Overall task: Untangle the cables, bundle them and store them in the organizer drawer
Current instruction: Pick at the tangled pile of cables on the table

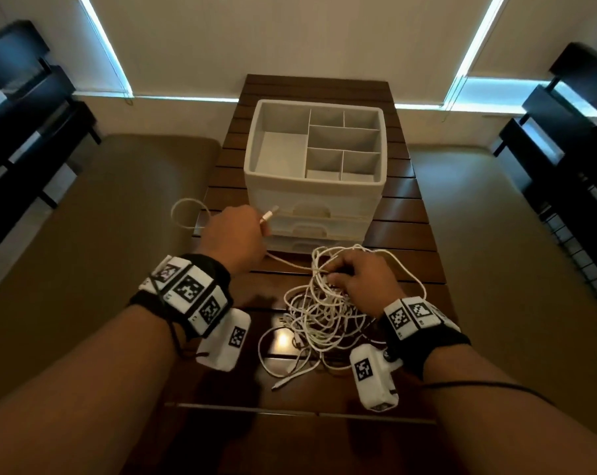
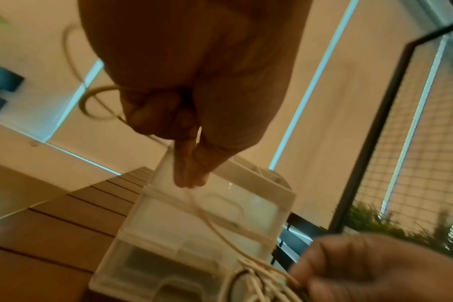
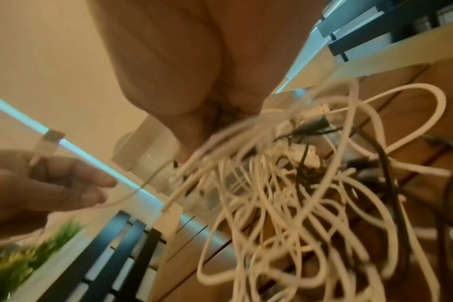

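A tangle of white cables lies on the dark slatted table, with a few black leads mixed in. My left hand is raised in front of the organizer and pinches one white cable near its USB plug. A loop of that cable hangs out to the left. The cable runs down to the tangle. My right hand grips a bunch of strands at the top of the tangle. The white organizer stands behind, its three drawers closed.
The organizer's top tray has open, bare compartments. Beige cushioned seats flank the narrow table on both sides. Dark shelving stands at far left and far right. A green plant shows low in the right wrist view.
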{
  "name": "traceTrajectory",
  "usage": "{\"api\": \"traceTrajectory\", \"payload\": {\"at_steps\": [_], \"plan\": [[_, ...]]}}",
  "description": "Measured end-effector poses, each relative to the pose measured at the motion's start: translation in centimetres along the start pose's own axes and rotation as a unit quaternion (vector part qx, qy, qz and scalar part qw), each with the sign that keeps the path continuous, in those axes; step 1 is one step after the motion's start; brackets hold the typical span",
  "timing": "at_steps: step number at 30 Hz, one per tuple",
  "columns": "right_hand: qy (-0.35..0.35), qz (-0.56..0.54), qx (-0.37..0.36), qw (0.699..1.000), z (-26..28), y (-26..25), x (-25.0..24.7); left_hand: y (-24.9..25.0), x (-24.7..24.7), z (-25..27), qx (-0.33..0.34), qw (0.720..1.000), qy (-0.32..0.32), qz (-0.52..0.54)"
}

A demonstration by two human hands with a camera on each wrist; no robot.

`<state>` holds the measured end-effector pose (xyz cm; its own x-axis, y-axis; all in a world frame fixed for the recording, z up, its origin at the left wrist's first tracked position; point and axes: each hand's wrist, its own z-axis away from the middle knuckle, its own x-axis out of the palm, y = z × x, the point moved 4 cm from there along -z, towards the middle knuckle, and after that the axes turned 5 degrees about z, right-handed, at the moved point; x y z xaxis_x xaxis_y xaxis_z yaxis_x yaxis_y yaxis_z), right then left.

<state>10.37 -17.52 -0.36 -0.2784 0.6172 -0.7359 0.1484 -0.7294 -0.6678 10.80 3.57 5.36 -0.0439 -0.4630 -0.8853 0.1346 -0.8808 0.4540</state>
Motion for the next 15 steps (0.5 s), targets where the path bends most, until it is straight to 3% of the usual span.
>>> {"api": "traceTrajectory", "payload": {"at_steps": [3, 5, 7, 15], "plan": [[-0.030, 0.030, -0.015, 0.999, -0.2, -0.6, 0.6, 2.9, 1.2, 1.7, 0.062, 0.998, -0.005, 0.012], [-0.011, 0.037, -0.029, 0.999, -0.3, -0.9, 1.0, 4.7, 3.1, 2.7, 0.103, 0.993, -0.053, 0.019], [0.011, 0.030, -0.042, 0.999, -0.2, -0.9, 1.3, 4.9, 4.8, 2.6, 0.096, 0.989, -0.106, 0.026], [0.026, 0.029, -0.066, 0.997, 0.9, -0.2, 1.5, 3.4, 5.5, 1.3, 0.083, 0.973, -0.205, 0.070]]}}
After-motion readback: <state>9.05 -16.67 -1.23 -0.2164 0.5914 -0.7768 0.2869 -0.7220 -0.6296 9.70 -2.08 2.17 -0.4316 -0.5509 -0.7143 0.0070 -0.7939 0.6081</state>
